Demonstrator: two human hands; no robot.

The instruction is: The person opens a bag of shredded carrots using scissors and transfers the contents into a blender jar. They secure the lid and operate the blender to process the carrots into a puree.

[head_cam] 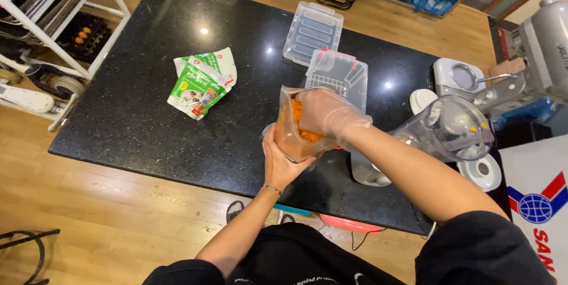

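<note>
Flanking hands: green packets left, clear containers behind, blender jug right.

Green packets — perhaps empty — clear tubs

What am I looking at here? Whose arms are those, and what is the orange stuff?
The camera sits on a person's head and looks down, so those arms are that person's own. The left hand holds a clear bag of orange food from below. The right hand, in a thin see-through glove, reaches into it. They stand at a black table. On it lie green packets, a clear box and its lid. A blender jug lies to the right.
</note>
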